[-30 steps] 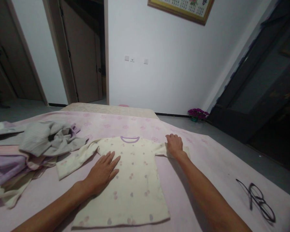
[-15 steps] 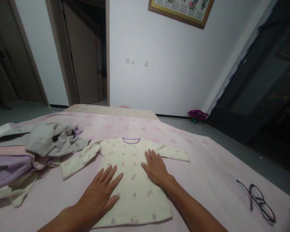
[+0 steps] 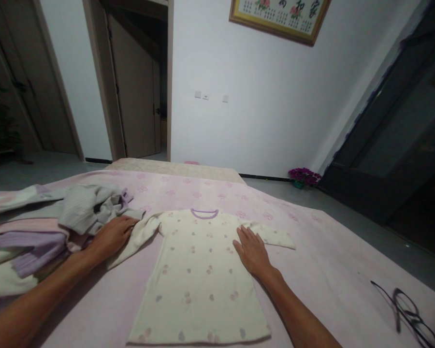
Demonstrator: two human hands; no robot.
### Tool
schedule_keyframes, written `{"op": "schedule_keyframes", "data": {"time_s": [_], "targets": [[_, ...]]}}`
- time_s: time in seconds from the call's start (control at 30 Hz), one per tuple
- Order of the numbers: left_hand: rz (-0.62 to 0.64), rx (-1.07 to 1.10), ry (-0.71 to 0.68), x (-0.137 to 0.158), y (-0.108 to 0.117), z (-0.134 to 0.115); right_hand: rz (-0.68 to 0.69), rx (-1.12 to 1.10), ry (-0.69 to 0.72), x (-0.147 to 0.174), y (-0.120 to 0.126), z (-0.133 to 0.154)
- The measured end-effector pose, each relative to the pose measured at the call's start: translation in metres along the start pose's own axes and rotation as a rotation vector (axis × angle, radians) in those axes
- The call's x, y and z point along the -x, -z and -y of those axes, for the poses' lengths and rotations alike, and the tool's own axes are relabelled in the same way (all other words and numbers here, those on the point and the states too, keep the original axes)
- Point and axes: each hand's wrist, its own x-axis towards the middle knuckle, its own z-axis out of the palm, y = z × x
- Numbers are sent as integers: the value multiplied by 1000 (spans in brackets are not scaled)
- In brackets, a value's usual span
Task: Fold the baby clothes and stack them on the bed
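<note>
A cream long-sleeved child's top [image 3: 199,280] lies spread out front side up, with a purple neckband and small heart and cherry prints. My right hand [image 3: 253,249] rests flat on it near the right armpit, fingers stretched toward the right sleeve. Over at the left sleeve, my left hand [image 3: 112,237] is loosely bent, its fingertips at the sleeve's edge and its thumb hidden. That hand is also close beside a heap of clothes [image 3: 78,208] in grey, pink, purple and cream.
A pink flowered cloth [image 3: 311,270] covers the table under the top. Black-framed glasses [image 3: 406,309] lie on it at the right. Beyond the far edge shows a beige surface [image 3: 174,169]. Purple flowers [image 3: 304,176] stand on the floor by the wall.
My left hand has left the body of the top and moved up and left to the left sleeve beside the heap. My right hand still rests on the top's right side.
</note>
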Motion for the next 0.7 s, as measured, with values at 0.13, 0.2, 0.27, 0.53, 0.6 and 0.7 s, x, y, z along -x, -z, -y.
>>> {"op": "schedule_keyframes", "data": {"time_s": [0.13, 0.2, 0.27, 0.53, 0.6, 0.7], "targets": [[-3, -235, -152, -8, -17, 37, -4, 20, 5, -2, -4, -5], [-34, -371, -135, -10, -18, 49, -1, 24, 10, -2, -4, -5], [-55, -468, -88, -15, -15, 55, 2, 23, 12, -1, -3, -5], [-44, -303, 14, -36, -15, 33, 9, -38, 14, 4, 2, -2], [46, -71, 43, -33, -20, 22, -14, -95, 6, 4, 2, -4], [201, 167, 160, -25, -21, 12, -123, -171, -74, -1, 4, -18]]}}
